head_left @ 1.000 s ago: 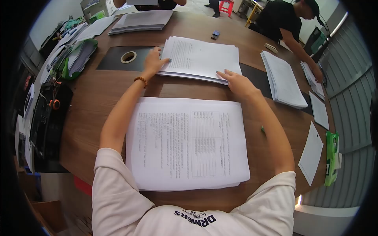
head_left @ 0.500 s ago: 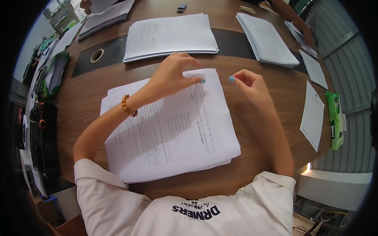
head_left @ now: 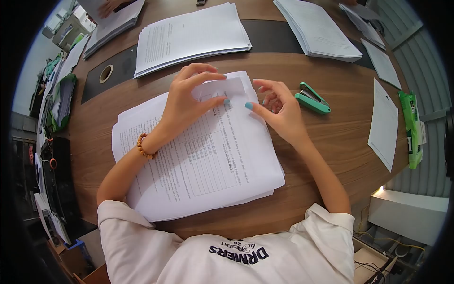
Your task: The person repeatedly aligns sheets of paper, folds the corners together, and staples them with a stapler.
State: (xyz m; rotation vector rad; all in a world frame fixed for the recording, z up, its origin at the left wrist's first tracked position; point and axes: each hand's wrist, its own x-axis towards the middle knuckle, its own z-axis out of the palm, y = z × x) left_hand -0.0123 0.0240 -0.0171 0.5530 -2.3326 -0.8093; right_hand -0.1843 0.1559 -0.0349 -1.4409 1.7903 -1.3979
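Observation:
A stack of printed sheets (head_left: 208, 156) lies on the table before me, its edges uneven and its top page carrying text and a ruled table. My left hand (head_left: 185, 92), with a beaded bracelet on the wrist, is over the far part of the stack; thumb and forefinger are apart and hold nothing. At the far right corner of the sheets is my right hand (head_left: 281, 111), thumb and fingers parted. I cannot tell whether either hand touches the paper. A green stapler (head_left: 313, 98) rests on the wood just right of my right hand.
Beyond lie two thick paper stacks (head_left: 194, 38) (head_left: 318, 31) and a tape roll (head_left: 106, 73). Loose sheets (head_left: 383, 125) and a green packet (head_left: 411, 128) line the right edge. Another person's hand (head_left: 109, 7) is on papers at the far left.
The right hand has moved left to the corner of the stack, its fingers spreading. The green stapler now shows beside it. The left hand has opened wider, and the view has shifted slightly.

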